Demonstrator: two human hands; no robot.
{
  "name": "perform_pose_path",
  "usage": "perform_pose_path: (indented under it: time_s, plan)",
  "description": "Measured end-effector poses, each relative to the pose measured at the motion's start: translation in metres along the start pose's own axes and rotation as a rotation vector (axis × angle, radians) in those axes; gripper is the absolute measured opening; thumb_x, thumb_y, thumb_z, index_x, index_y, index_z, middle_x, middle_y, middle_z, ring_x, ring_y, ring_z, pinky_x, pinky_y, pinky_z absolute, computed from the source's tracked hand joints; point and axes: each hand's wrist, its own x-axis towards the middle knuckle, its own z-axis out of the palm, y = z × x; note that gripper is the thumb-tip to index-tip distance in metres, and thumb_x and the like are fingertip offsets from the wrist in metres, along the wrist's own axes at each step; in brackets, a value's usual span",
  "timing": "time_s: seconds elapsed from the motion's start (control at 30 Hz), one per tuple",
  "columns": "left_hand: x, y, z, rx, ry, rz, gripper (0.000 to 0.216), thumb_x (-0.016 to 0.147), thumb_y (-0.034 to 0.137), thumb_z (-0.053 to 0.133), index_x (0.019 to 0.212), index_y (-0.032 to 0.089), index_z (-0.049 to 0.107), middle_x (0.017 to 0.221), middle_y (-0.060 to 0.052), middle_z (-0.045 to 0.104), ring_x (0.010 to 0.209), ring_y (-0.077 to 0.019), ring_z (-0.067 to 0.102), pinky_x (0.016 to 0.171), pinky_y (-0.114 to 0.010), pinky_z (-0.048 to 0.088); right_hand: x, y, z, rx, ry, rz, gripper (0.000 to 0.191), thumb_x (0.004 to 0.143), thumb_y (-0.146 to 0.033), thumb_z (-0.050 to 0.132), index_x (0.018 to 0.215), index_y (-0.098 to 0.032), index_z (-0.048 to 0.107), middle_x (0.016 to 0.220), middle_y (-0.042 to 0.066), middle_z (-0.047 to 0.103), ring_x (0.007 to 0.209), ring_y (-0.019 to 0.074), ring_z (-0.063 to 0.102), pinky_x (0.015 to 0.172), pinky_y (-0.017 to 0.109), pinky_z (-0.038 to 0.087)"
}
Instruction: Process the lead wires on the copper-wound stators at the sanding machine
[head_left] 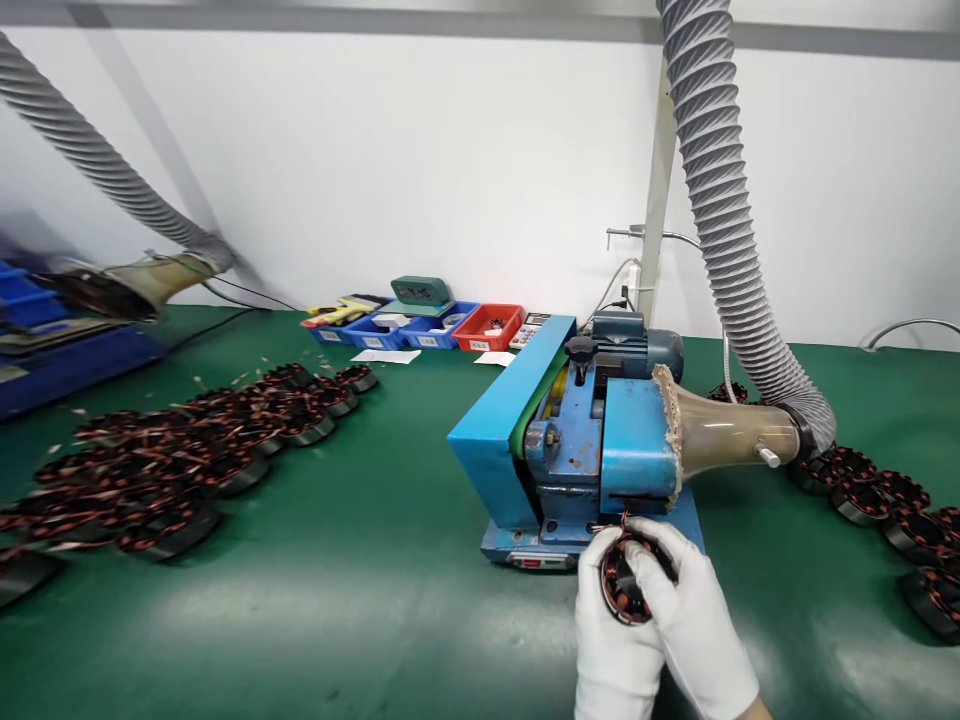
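Observation:
Both of my hands wear white gloves and are closed around a motor stator [622,585], a round ring with copper windings and a dark rim. My left hand [611,645] grips its left side and lower edge. From the right, my right hand [694,610] holds it, with the thumb reaching over its middle. Thin wires stick up from the stator's far edge toward the blue belt grinder [495,430], right at the front of the machine. Whether the wires touch the machine I cannot tell.
Many stators [172,460] lie heaped on the green table [337,610] at left; several more [859,500] stand at right. A clear funnel [720,435] joins the grinder to a grey hose [709,170]. Blue bins [379,335] and a red bin [489,328] line the wall.

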Motion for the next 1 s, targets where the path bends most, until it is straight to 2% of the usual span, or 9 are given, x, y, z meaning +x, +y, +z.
perform_pose_path:
  time_s: [0.2, 0.3, 0.4, 0.47, 0.57, 0.63, 0.73, 0.87, 1.0]
  plan:
    - [0.027, 0.019, 0.005, 0.065, -0.084, -0.035, 0.049, 0.048, 0.024, 0.077, 0.092, 0.019, 0.057, 0.101, -0.014, 0.064, 0.1, -0.0324, 0.062, 0.093, -0.049, 0.046, 0.015, -0.01, -0.002, -0.032, 0.028, 0.041, 0.028, 0.086, -0.032, 0.05, 0.094, -0.016, 0.073, 0.097, 0.013, 0.076, 0.089, 0.0265, 0.071, 0.083, 0.04, 0.055]
    - [0.032, 0.029, 0.008, 0.082, -0.112, -0.046, 0.047, 0.047, 0.019, 0.075, 0.09, 0.018, 0.057, 0.098, -0.013, 0.063, 0.094, -0.0308, 0.063, 0.09, -0.049, 0.048, 0.015, -0.011, -0.001, -0.017, 0.043, 0.059, 0.03, 0.086, -0.033, 0.05, 0.094, -0.014, 0.072, 0.096, 0.014, 0.076, 0.088, 0.0265, 0.071, 0.082, 0.038, 0.056]
    - [0.025, 0.033, 0.008, 0.078, -0.126, -0.059, 0.045, 0.049, 0.018, 0.074, 0.09, 0.019, 0.056, 0.097, -0.012, 0.063, 0.092, -0.0295, 0.064, 0.086, -0.046, 0.051, 0.01, -0.009, -0.003, -0.01, 0.055, 0.067, 0.031, 0.087, -0.034, 0.049, 0.094, -0.013, 0.071, 0.098, 0.014, 0.076, 0.09, 0.0263, 0.071, 0.083, 0.038, 0.056]
    - [0.014, 0.028, 0.003, 0.077, -0.12, -0.049, 0.046, 0.05, 0.019, 0.074, 0.092, 0.02, 0.057, 0.098, -0.01, 0.063, 0.093, -0.0276, 0.064, 0.086, -0.042, 0.051, 0.002, -0.004, -0.006, -0.028, 0.049, 0.047, 0.029, 0.086, -0.032, 0.05, 0.094, -0.015, 0.072, 0.099, 0.014, 0.076, 0.09, 0.026, 0.071, 0.083, 0.037, 0.056]
    - [-0.003, 0.012, -0.011, 0.067, -0.119, 0.045, 0.05, 0.052, 0.02, 0.076, 0.098, 0.026, 0.058, 0.101, -0.004, 0.06, 0.095, -0.0235, 0.061, 0.085, -0.035, 0.051, -0.01, 0.007, -0.01, -0.076, 0.021, -0.059, 0.026, 0.084, -0.028, 0.052, 0.095, -0.018, 0.073, 0.099, 0.011, 0.076, 0.091, 0.0247, 0.071, 0.082, 0.033, 0.056]
    - [-0.008, 0.0, -0.016, 0.057, -0.126, 0.088, 0.05, 0.054, 0.022, 0.077, 0.1, 0.027, 0.059, 0.101, -0.003, 0.059, 0.094, -0.0232, 0.061, 0.085, -0.035, 0.05, -0.014, 0.011, -0.01, -0.097, 0.001, -0.107, 0.026, 0.084, -0.027, 0.051, 0.095, -0.02, 0.074, 0.101, 0.01, 0.076, 0.093, 0.0236, 0.071, 0.081, 0.03, 0.056]
    - [0.001, -0.007, -0.012, 0.053, -0.067, 0.039, 0.043, 0.058, 0.028, 0.074, 0.097, 0.023, 0.059, 0.1, -0.006, 0.061, 0.094, -0.0251, 0.062, 0.088, -0.039, 0.05, -0.007, 0.009, -0.006, -0.088, 0.016, -0.031, 0.029, 0.085, -0.03, 0.049, 0.096, -0.019, 0.073, 0.099, 0.011, 0.076, 0.091, 0.024, 0.071, 0.081, 0.032, 0.057]
    - [0.023, 0.01, 0.002, 0.041, -0.075, -0.039, 0.048, 0.046, 0.023, 0.077, 0.09, 0.021, 0.058, 0.094, -0.007, 0.066, 0.087, -0.0259, 0.066, 0.079, -0.038, 0.054, 0.01, -0.002, 0.0, -0.038, 0.061, 0.059, 0.032, 0.085, -0.036, 0.049, 0.094, -0.015, 0.073, 0.098, 0.014, 0.076, 0.09, 0.0269, 0.071, 0.083, 0.038, 0.056]
    - [0.031, 0.036, 0.012, 0.05, -0.093, -0.132, 0.049, 0.04, 0.016, 0.075, 0.085, 0.018, 0.057, 0.092, -0.01, 0.067, 0.086, -0.0275, 0.067, 0.081, -0.041, 0.055, 0.02, -0.006, -0.002, 0.049, 0.045, 0.123, 0.034, 0.083, -0.039, 0.053, 0.092, -0.014, 0.074, 0.092, 0.014, 0.077, 0.087, 0.0285, 0.071, 0.079, 0.037, 0.057]
